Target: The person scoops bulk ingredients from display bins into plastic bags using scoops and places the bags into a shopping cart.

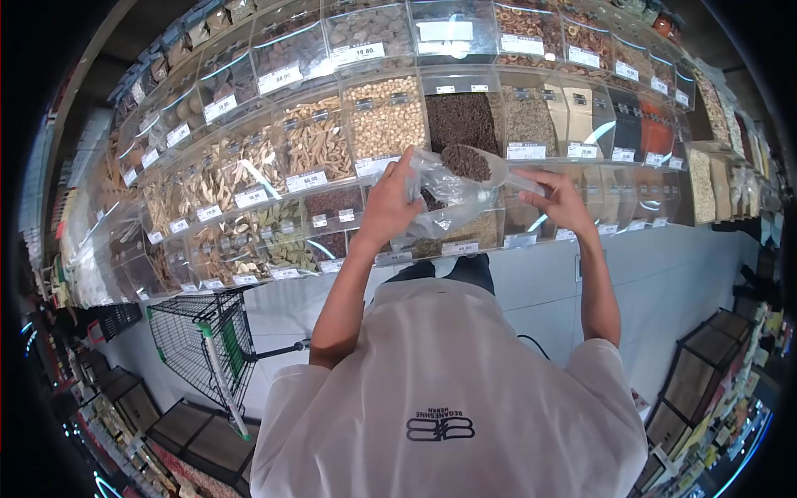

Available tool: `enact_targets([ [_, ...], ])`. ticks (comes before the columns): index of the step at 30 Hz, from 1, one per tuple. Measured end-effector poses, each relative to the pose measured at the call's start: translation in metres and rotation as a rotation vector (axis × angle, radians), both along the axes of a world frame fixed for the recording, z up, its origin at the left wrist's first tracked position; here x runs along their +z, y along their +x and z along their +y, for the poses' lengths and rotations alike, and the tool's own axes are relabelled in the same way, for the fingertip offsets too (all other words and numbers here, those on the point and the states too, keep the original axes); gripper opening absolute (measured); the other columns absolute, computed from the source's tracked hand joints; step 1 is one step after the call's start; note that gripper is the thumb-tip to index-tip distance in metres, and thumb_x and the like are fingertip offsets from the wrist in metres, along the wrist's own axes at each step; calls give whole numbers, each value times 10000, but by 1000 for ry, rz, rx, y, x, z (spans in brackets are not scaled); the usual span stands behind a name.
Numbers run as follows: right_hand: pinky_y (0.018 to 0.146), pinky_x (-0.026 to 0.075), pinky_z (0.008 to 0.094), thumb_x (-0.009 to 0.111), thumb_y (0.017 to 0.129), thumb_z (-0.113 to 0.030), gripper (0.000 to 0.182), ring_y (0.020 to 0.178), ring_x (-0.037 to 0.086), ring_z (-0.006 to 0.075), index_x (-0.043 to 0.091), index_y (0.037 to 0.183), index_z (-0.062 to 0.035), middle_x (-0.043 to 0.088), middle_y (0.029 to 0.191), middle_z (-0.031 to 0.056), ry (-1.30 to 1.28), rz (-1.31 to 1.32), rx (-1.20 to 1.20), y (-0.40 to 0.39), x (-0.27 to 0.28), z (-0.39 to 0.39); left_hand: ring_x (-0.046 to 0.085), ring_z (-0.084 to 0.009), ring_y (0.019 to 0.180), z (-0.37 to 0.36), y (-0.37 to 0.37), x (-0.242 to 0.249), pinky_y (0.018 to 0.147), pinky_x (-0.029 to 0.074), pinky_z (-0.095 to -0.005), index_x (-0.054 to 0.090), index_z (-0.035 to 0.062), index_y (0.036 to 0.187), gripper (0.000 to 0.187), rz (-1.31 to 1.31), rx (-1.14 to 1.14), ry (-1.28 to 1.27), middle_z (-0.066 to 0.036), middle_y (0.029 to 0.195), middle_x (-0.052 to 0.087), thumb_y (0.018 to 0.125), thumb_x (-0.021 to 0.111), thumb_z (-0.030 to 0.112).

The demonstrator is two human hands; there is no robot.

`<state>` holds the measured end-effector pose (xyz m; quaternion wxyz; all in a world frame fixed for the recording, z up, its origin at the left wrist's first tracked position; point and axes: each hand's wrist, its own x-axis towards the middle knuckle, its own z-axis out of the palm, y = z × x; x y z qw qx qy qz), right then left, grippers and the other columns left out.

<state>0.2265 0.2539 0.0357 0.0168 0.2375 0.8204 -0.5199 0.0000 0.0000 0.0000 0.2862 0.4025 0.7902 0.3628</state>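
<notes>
My left hand [390, 203] is closed on a clear plastic bag [452, 217] and holds its mouth apart. In my right hand [558, 203] is the handle of a clear scoop [498, 173]. Dark brown grains [467, 163] fill the scoop, which lies tilted over the bag's mouth. Some dark grains show through the bag's side. Just behind the scoop, a bin of the same dark grains [462, 120] stands with its front part hidden by the scoop and bag.
Tiered clear bins of dried goods curve around me, among them pale round pieces [386, 112], sliced roots [314, 133] and green leaves [292, 228]. Price tags line their fronts. A shopping cart [203, 344] stands behind on my left. Low shelves [701, 361] are at the right.
</notes>
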Motion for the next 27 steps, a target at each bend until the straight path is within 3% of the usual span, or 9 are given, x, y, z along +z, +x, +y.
enact_targets([
  [2, 758, 560, 397, 780, 840, -95, 465, 917, 689, 270, 682, 1293, -129, 726, 1073, 148, 146, -154, 92, -8, 19, -15, 647, -299, 935, -3, 0, 2, 856, 523, -406, 275, 103, 1567, 952, 0, -12, 25, -149, 1274, 565, 740, 746, 62],
  [7, 729, 559, 412, 656, 791, -67, 541, 884, 664, 286, 653, 1318, -192, 627, 957, 91, 1012, 33, 535, -34, -5, -69, 639, -281, 803, -3, 3, 14, 811, 523, -384, 292, 87, 1559, 941, -81, 7, 57, -146, 1299, 552, 731, 737, 41],
  [8, 728, 562, 419, 597, 799, -67, 587, 896, 667, 273, 613, 1364, -227, 585, 956, 79, 1063, 111, 526, -35, -14, -74, 636, -277, 787, -3, 3, 14, 806, 522, -382, 296, 86, 1558, 937, -82, 7, 66, -146, 1305, 548, 731, 735, 37],
  [12, 668, 547, 418, 665, 764, -61, 585, 836, 672, 272, 644, 1330, -206, 612, 945, 86, 1078, 27, 483, -28, 19, -65, 637, -270, 773, -11, 3, 14, 785, 525, -383, 310, 82, 1550, 916, -118, 28, 41, -158, 1340, 528, 737, 726, 24],
  [15, 657, 535, 411, 723, 764, -70, 527, 737, 666, 307, 677, 1280, -167, 670, 912, 132, 745, -72, 432, -15, 58, -40, 636, -267, 758, -17, 5, 13, 774, 529, -380, 324, 77, 1542, 898, -125, 47, 62, -162, 1356, 521, 740, 723, 21],
  [18, 690, 534, 437, 750, 792, -85, 437, 692, 650, 365, 700, 1226, -111, 701, 893, 188, 549, 1, 237, -14, 78, -14, 637, -268, 754, -19, 7, 10, 771, 531, -378, 337, 73, 1535, 884, -127, 51, 74, -162, 1367, 518, 742, 724, 23],
  [21, 729, 539, 469, 726, 842, -134, 342, 739, 671, 387, 712, 1179, -82, 705, 905, 226, 652, -83, 69, -31, 67, 6, 639, -270, 761, -19, 9, 9, 776, 532, -378, 344, 70, 1531, 878, -139, 40, 69, -163, 1376, 516, 742, 727, 27],
  [24, 760, 562, 476, 690, 853, -167, 229, 850, 701, 396, 729, 1022, -17, 710, 904, 235, 911, -302, 73, -65, 27, 3, 640, -271, 763, -17, 11, 5, 779, 532, -378, 348, 63, 1528, 873, -135, 22, 68, -171, 1382, 514, 741, 726, 28],
  [27, 782, 572, 487, 663, 843, -176, 192, 858, 709, 409, 726, 915, -9, 714, 867, 240, 956, -425, 173, -90, -11, 1, 640, -273, 764, -18, 12, 5, 781, 532, -378, 351, 52, 1523, 865, -132, 28, 67, -180, 1383, 513, 742, 723, 26],
])
